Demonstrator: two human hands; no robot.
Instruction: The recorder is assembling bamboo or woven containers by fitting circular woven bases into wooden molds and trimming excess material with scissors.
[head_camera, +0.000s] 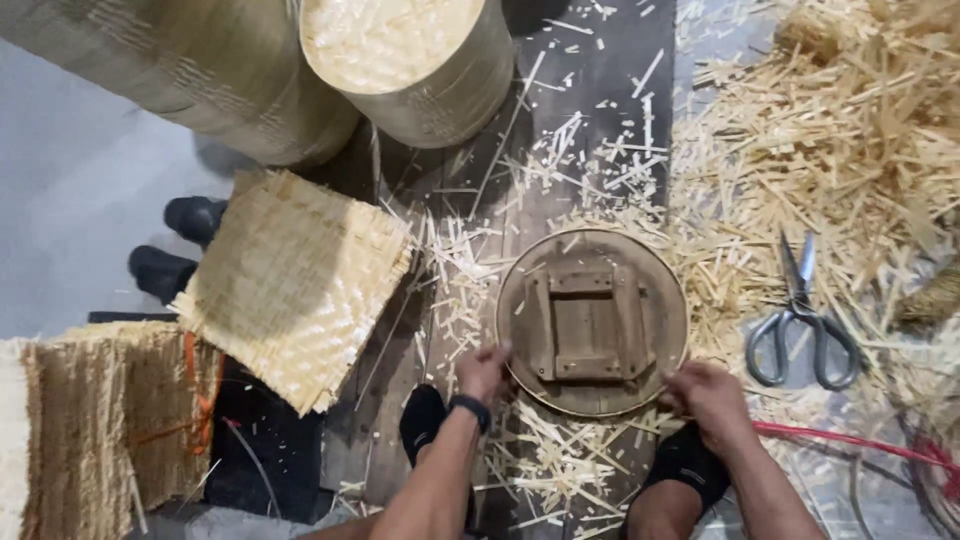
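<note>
Hands first: the left hand (484, 370) is curled over the rim of a round wooden form (592, 320) at about 8 o'clock on the disc, fingers bent down onto the edge. The right hand (708, 395) grips the same rim at about 4 o'clock, fingers closed around it, though I can't tell if there's a thin strip pinched in there too. There's a dark band on the left wrist.

The round form sits flat on the dark plank floor (560, 100) right in front of the person, between their two black-socked feet, with a squarish wooden block frame (588, 322) fixed in its middle.

Around it, going by the clock from the disc: scissors (803, 325) lie at 3 o'clock, well apart, on a big heap of bamboo offcuts (850, 140) that runs up to 1 o'clock. A round bamboo steamer body (410, 65) stands at 11 o'clock, with a larger woven cylinder (190, 70) beside it further left. A square woven bamboo mat (295, 285) lies at 9 o'clock, near but not touching. Stacked mats tied with orange cord (110, 420) sit way off at 8 o'clock. A red cord (850, 440) trails away at 4 o'clock, just beyond the right hand. Slivers are scattered everywhere on the planks.
</note>
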